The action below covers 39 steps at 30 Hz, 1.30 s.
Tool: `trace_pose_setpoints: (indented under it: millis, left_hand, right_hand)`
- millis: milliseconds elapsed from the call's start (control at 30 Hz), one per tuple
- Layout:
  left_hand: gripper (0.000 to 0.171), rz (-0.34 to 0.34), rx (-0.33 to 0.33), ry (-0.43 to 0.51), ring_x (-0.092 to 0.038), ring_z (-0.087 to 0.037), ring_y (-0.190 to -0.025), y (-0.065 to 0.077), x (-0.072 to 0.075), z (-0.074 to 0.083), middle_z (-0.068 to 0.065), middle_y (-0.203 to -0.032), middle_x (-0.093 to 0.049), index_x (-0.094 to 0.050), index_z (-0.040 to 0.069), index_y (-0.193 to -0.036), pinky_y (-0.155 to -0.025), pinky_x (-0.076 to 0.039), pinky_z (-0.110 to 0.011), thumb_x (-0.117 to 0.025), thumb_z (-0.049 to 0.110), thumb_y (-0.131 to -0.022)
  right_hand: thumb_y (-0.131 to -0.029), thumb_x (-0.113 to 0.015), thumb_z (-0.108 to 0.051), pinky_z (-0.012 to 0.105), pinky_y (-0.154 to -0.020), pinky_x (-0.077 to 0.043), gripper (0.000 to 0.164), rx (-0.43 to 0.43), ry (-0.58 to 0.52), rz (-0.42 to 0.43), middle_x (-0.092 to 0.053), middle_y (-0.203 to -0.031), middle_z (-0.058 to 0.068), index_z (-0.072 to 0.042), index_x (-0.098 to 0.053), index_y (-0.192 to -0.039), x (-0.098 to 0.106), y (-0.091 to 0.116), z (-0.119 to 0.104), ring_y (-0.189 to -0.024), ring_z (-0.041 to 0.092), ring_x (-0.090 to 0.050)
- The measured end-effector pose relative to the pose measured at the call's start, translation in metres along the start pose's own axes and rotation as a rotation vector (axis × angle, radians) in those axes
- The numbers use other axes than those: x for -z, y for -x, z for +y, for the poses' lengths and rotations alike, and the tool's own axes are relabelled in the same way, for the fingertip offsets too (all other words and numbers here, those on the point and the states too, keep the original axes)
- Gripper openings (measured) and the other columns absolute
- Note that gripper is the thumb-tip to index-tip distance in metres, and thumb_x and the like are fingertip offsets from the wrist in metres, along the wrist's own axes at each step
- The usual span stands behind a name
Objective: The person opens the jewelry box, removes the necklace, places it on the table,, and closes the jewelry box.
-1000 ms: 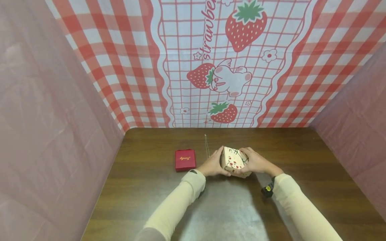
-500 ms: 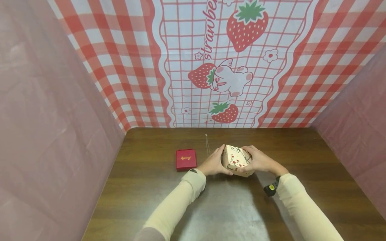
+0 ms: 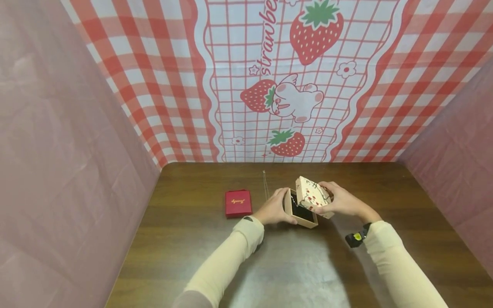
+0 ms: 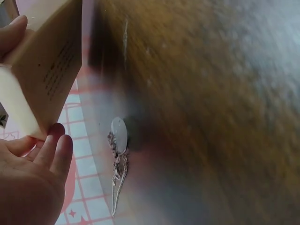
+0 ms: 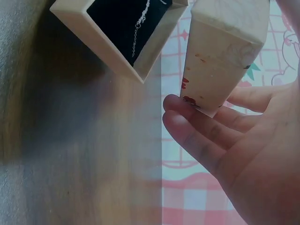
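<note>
My left hand (image 3: 274, 209) grips the cream base of a small gift box (image 3: 305, 223) above the table, tilted. Its black lining (image 5: 119, 23) shows in the right wrist view, with a thin silver chain (image 5: 139, 26) lying on it. Dark lettering marks the outside of the base (image 4: 58, 70) in the left wrist view. In my right hand (image 3: 344, 202) is the box lid (image 3: 313, 194), cream with red blossoms and dark branches, held just up and to the right of the base. Part of the base's opening is hidden behind the lid in the head view.
On the brown wooden table (image 3: 185, 239), a red box with gold lettering (image 3: 238, 204) lies left of my left hand. Behind that hand a fine necklace (image 3: 265, 185) is stretched out, with a pale oval pendant (image 4: 119, 135). A strawberry-print cloth (image 3: 246, 141) hangs at the back.
The lid has come off the base, moving up and to the right with my right hand. The black inside and chain now show. My left hand has stayed nearly in place with the base.
</note>
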State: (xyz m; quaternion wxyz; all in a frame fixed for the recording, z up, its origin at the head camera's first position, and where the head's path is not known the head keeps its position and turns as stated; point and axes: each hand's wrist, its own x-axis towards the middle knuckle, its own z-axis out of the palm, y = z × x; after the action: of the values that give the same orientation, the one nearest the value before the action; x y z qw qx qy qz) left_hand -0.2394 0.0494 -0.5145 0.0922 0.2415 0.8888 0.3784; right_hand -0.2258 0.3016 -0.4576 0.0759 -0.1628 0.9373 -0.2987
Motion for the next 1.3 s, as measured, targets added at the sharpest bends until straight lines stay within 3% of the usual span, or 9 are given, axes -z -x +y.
trace_pose_setpoints:
  millis: [600,933,1300]
  left_hand:
    - [0.113,0.061,0.043,0.008,-0.044,-0.023,-0.136,-0.002,-0.002,-0.005,-0.011,-0.151,-0.038,-0.030,0.008,-0.150,-0.114,-0.038,-0.038,-0.092,0.034,-0.059]
    - [0.114,0.070,0.049,-0.022,-0.040,-0.025,-0.139,-0.001,-0.002,-0.007,-0.012,-0.152,-0.037,-0.029,0.006,-0.151,-0.115,-0.035,-0.038,-0.092,0.037,-0.060]
    - [0.112,0.102,0.050,0.014,-0.043,-0.022,-0.136,-0.001,0.000,-0.007,-0.010,-0.148,-0.040,-0.031,0.009,-0.150,-0.114,-0.038,-0.037,-0.092,0.036,-0.059]
  right_hand:
    - [-0.065,-0.086,-0.042,0.045,-0.086,-0.046,0.104,-0.058,0.086,0.024,-0.043,-0.132,0.031,0.009,-0.036,-0.141,0.013,0.030,0.014,-0.108,0.036,-0.051]
    - [-0.061,-0.089,-0.040,0.049,-0.086,-0.046,0.105,-0.065,0.089,0.054,-0.043,-0.130,0.033,0.009,-0.038,-0.139,0.010,0.051,0.026,-0.110,0.040,-0.050]
    - [-0.056,-0.091,-0.040,0.045,-0.082,-0.047,0.108,-0.076,0.116,0.032,-0.045,-0.127,0.032,0.009,-0.039,-0.137,0.003,0.068,0.039,-0.107,0.039,-0.052]
